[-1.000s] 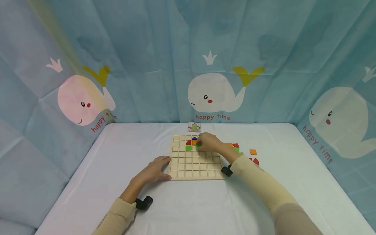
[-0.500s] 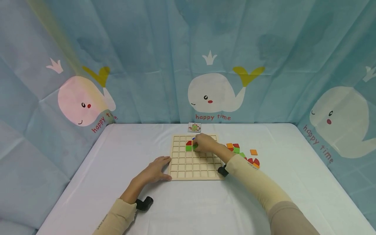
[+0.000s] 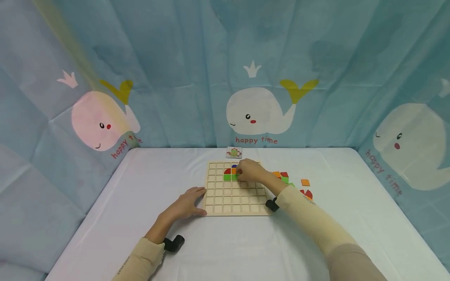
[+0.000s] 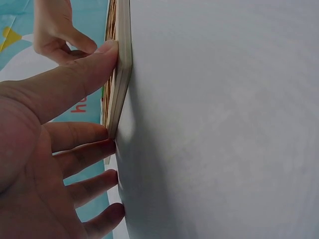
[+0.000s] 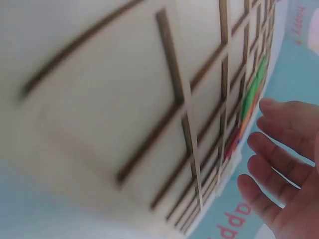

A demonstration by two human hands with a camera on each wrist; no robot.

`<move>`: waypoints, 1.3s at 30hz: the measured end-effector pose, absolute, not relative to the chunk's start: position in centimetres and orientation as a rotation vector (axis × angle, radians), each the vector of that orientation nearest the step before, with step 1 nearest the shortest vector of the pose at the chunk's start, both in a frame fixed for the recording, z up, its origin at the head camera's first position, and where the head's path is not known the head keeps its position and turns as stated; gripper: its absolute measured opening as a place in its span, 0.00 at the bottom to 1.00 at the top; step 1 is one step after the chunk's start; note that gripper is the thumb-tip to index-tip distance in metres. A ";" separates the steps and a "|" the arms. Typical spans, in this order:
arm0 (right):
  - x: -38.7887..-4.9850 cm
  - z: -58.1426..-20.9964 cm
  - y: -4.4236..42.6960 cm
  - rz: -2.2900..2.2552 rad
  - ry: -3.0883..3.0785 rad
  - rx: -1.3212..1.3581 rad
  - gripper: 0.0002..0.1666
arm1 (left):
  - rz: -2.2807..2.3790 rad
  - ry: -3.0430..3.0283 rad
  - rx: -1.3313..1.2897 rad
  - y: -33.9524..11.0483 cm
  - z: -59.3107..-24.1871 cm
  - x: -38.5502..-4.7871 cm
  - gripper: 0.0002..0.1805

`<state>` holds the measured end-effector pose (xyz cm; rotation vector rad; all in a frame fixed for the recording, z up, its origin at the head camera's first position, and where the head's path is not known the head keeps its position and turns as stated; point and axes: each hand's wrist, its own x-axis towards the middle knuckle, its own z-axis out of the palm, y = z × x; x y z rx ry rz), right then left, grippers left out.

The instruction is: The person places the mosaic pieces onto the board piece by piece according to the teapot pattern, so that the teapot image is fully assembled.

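A wooden grid board [image 3: 236, 199] lies on the table. Its upper cells hold two green square tiles [image 3: 227, 177] side by side, a rounded red tile [image 3: 227, 171], an orange tile [image 3: 234, 171] and a blue rounded tile [image 3: 234, 166]. My right hand [image 3: 251, 171] is over the board beside these tiles. In the right wrist view its fingers [image 5: 274, 152] are loosely bent near the green, and I see nothing held. At the board's left side, my left hand [image 3: 186, 203] rests with spread fingers; its thumb [image 4: 82, 74] touches the rim by the near corner.
Loose tiles [image 3: 284, 180] in red, green and orange lie right of the board, partly behind the right forearm. A single orange square [image 3: 305, 182] lies further right. Behind the board is a small picture card [image 3: 234, 152]. A whale-print curtain [image 3: 168, 78] surrounds the white table.
The right hand first shifted slightly left with a green tile, then back right. That tile now lies in the cell beside the other green one. The left hand stays put.
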<state>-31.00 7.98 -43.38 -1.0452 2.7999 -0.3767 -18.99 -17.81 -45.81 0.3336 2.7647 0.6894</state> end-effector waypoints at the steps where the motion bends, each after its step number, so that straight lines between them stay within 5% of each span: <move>1: -30.9 -43.2 8.3 -0.382 2.801 -1.040 0.09 | 0.689 2.762 0.333 -17.8 -45.8 -19.0 0.46; 12: -29.4 -40.7 12.7 -0.360 2.843 -0.969 0.13 | 0.684 2.765 0.337 -17.7 -45.8 -19.0 0.46; 39: -28.5 -43.6 22.8 -0.275 2.817 -0.538 0.13 | 0.692 2.759 0.346 -17.9 -46.0 -19.0 0.46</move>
